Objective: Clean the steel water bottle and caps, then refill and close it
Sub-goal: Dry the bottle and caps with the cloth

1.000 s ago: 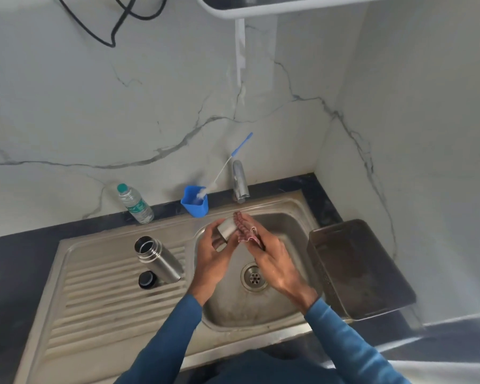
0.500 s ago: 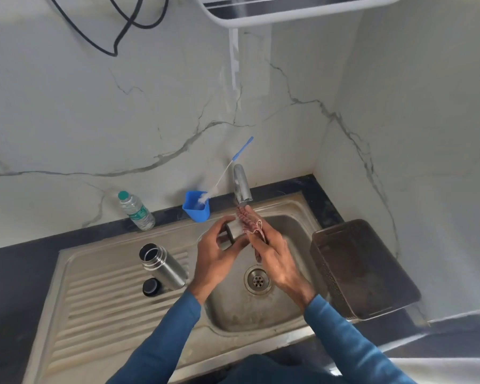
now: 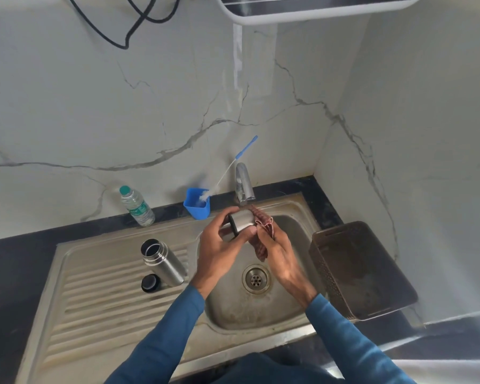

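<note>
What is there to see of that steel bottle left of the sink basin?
The steel bottle is a brushed-metal cylinder with a ringed neck and an open, capless mouth. It seems to stand upright on the ribbed draining board. Nothing holds it; a small black cap lies by its base.

Brushed steel bottle (image 3: 164,261), stained steel sink (image 3: 261,314), blue plastic cup (image 3: 197,207), glossy marble wall (image 3: 94,106)

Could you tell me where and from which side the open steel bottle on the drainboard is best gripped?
Probably grip the steel bottle round its smooth body below the neck, from the sink side: it stands upright, and the black cap sits by its near-left base.
</note>
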Motion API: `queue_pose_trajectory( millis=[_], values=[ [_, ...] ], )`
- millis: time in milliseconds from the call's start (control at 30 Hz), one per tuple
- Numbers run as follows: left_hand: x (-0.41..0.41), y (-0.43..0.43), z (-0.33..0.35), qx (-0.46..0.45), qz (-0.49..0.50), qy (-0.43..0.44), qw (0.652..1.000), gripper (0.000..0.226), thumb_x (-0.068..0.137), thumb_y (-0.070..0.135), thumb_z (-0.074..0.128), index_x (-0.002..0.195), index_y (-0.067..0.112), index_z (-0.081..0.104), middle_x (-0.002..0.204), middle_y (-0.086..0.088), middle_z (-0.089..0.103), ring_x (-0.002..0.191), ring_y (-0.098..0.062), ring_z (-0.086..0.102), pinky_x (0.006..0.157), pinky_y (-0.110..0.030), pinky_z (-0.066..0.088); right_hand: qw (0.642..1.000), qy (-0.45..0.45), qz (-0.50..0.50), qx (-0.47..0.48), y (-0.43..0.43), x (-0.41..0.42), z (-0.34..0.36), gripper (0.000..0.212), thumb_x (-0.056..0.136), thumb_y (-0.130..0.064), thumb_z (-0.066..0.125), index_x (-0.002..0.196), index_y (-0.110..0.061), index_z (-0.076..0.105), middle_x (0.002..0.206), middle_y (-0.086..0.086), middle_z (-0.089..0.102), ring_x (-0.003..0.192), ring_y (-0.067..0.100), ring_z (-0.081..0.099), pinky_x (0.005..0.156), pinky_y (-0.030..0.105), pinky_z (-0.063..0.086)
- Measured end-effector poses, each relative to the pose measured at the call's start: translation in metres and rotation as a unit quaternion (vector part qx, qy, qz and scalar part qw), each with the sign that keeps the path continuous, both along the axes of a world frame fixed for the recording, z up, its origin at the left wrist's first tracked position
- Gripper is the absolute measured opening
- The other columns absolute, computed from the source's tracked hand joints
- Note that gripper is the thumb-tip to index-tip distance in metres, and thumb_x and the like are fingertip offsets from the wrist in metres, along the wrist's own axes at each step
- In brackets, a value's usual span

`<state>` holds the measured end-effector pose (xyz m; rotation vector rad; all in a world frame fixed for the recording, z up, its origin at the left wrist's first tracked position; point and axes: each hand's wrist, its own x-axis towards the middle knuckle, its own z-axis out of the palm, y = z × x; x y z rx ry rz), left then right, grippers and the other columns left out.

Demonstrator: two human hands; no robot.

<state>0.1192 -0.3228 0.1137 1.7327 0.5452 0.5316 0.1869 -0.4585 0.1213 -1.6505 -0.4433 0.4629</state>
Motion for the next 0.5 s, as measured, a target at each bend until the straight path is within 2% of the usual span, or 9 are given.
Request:
queue_pose_trajectory(
  millis=[33,67,133,200,267,333,400,433,500],
  values=[
    [0.001,0.003,0.0,-0.002,0.011,0.002,1.0,0.049,0.084,0.032,0.09,0.128,0.028,0.069,0.116,0.01,0.077,0.109,-0.009,0.073,0.096,-0.032,0.06,1.0,0.007,0.006,0.007,-0.002,-0.004,-0.001,0.05,0.101,-0.033,0.05,0.149,-0.02,0.057,0.092,0.019,0.069,0.078,0.033,0.065,0.074,0.051,0.055],
    [0.002,0.005,0.001,0.002,0.02,0.004,1.0,0.049,0.084,0.036,0.09,0.128,0.029,0.069,0.118,0.01,0.076,0.111,-0.009,0.072,0.097,-0.035,0.06,1.0,0.01,0.01,0.016,-0.004,-0.008,-0.001,0.05,0.102,-0.031,0.051,0.152,-0.022,0.055,0.109,0.022,0.07,0.095,0.04,0.067,0.087,0.057,0.056],
    [0.002,0.008,-0.001,0.009,0.025,0.01,1.0,0.054,0.083,0.048,0.089,0.129,0.031,0.068,0.121,0.009,0.074,0.117,-0.011,0.07,0.094,-0.042,0.063,0.999,-0.006,0.023,0.031,-0.006,-0.01,0.003,0.052,0.104,-0.027,0.05,0.155,-0.024,0.051,0.131,0.015,0.067,0.117,0.038,0.062,0.101,0.054,0.05],
    [0.0,0.006,-0.002,0.008,0.009,0.006,1.0,0.054,0.083,0.052,0.087,0.13,0.033,0.068,0.122,0.009,0.074,0.117,-0.012,0.07,0.087,-0.045,0.065,0.999,-0.012,0.025,0.032,-0.003,-0.003,0.005,0.051,0.104,-0.025,0.048,0.155,-0.021,0.051,0.126,0.002,0.071,0.108,0.036,0.063,0.092,0.05,0.053],
    [0.0,0.0,-0.002,0.019,-0.016,0.004,1.0,0.056,0.082,0.057,0.085,0.13,0.034,0.068,0.123,0.01,0.074,0.112,-0.008,0.073,0.086,-0.042,0.066,1.0,-0.007,0.007,0.024,0.0,0.005,0.004,0.046,0.107,-0.024,0.047,0.152,-0.021,0.054,0.089,-0.011,0.073,0.072,0.024,0.062,0.065,0.039,0.053],
    [0.001,-0.003,-0.002,0.026,-0.031,0.011,0.999,0.06,0.083,0.062,0.083,0.134,0.036,0.067,0.125,0.012,0.073,0.115,-0.007,0.072,0.092,-0.042,0.064,1.0,0.012,-0.01,0.025,0.001,0.009,-0.005,0.038,0.112,-0.017,0.045,0.148,-0.022,0.056,0.067,-0.012,0.059,0.061,0.011,0.049,0.055,0.026,0.045],
    [0.002,-0.003,-0.005,0.008,-0.051,0.029,0.998,0.06,0.088,0.053,0.083,0.141,0.032,0.064,0.127,0.011,0.073,0.115,-0.007,0.072,0.098,-0.04,0.061,0.999,0.021,-0.011,0.023,0.001,0.008,-0.008,0.038,0.112,-0.014,0.045,0.147,-0.023,0.057,0.068,-0.012,0.059,0.063,0.014,0.048,0.055,0.028,0.045],
    [0.002,-0.003,-0.006,-0.014,-0.064,0.042,0.997,0.06,0.091,0.046,0.082,0.145,0.029,0.06,0.129,0.01,0.072,0.112,-0.007,0.074,0.1,-0.038,0.06,1.0,0.018,-0.01,0.023,0.001,0.008,-0.008,0.038,0.112,-0.014,0.046,0.147,-0.024,0.057,0.073,-0.008,0.063,0.064,0.022,0.049,0.056,0.035,0.048],
    [-0.001,-0.005,-0.005,-0.071,-0.091,0.059,0.992,0.053,0.097,0.033,0.078,0.145,0.032,0.057,0.129,0.011,0.071,0.111,-0.008,0.075,0.101,-0.031,0.058,1.0,0.015,-0.01,0.021,0.001,0.01,-0.008,0.04,0.112,-0.016,0.047,0.149,-0.026,0.056,0.094,0.012,0.069,0.074,0.04,0.053,0.065,0.05,0.053]
  ],
)
